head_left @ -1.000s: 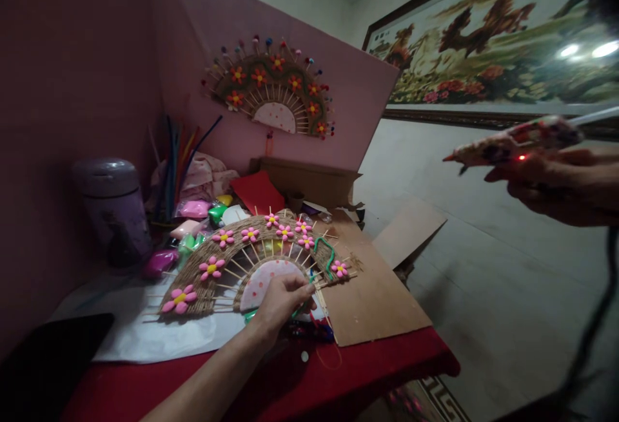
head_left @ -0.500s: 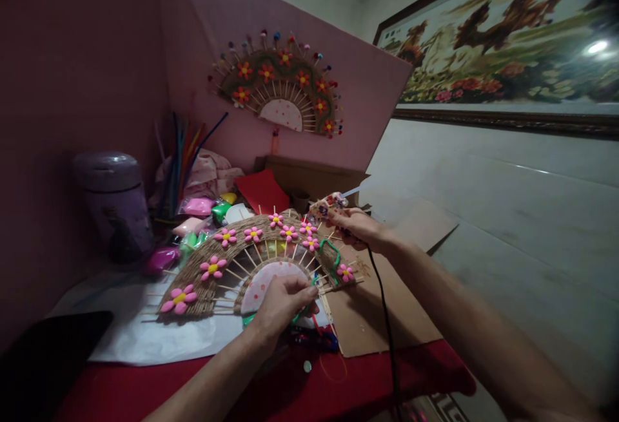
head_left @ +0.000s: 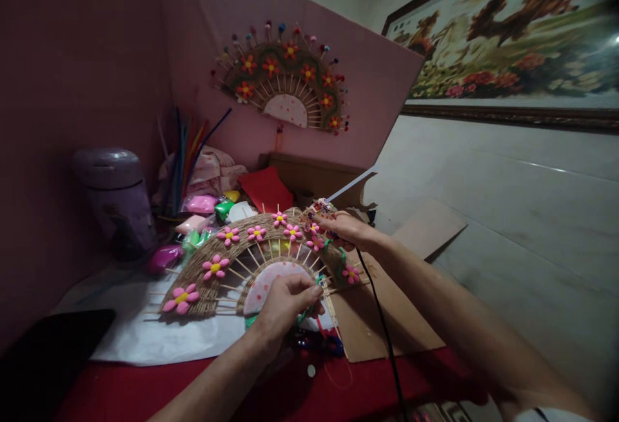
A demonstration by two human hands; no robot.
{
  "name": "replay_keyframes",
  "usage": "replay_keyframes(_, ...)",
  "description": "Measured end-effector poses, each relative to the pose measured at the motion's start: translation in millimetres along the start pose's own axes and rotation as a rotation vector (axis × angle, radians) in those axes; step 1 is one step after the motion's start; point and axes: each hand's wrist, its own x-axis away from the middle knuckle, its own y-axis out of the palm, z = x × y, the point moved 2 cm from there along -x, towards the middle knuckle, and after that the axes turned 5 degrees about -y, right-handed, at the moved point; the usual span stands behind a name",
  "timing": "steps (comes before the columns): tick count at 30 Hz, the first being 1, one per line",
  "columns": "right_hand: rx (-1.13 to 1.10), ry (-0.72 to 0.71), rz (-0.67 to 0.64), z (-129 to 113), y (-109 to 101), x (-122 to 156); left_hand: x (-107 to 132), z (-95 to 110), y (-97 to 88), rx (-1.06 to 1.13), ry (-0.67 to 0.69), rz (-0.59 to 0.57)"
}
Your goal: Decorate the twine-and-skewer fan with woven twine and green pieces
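Note:
In front of me lies a fan point(head_left: 193, 274) of twine-wound sticks, with pink clay flowers on its band and a spotted half-round centre. My right hand point(head_left: 345, 227) is wrapped round a patterned hot glue gun point(head_left: 316, 208); a pale glue stick point(head_left: 353, 183) sticks out of its back and a black cord hangs down. It hovers over the right part of the band, where a green pipe cleaner point(head_left: 342, 256) curves. Near the centre, my left hand point(head_left: 293, 299) pinches a green pipe cleaner length point(head_left: 304, 314) between thumb and fingers. The glue gun's nozzle is hidden.
A finished-looking fan point(head_left: 285, 80) hangs on the pink board behind. Bagged clay point(head_left: 200, 204), pipe cleaners point(head_left: 184, 158) and a purple container point(head_left: 116, 203) stand left. Cardboard point(head_left: 387, 319) lies right. Blue-handled scissors point(head_left: 319, 343) rest near the red table edge point(head_left: 271, 390).
My right hand has brought the glue gun left and down, closer to the fan's band, and the gun has tilted. My left hand keeps its pinch at nearly the same spot.

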Motion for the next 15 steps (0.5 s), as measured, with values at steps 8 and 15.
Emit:
replay_keyframes(8, 0.064, -0.011, -0.012, -2.2, 0.9, -2.7, 0.1, 1.2, 0.5, 0.01, 0.003, -0.005)
replay_keyframes(15, 0.093, -0.007, -0.008, -2.3, 0.5, -4.3, 0.2, 0.4, 0.6, 0.017, 0.004, -0.01)
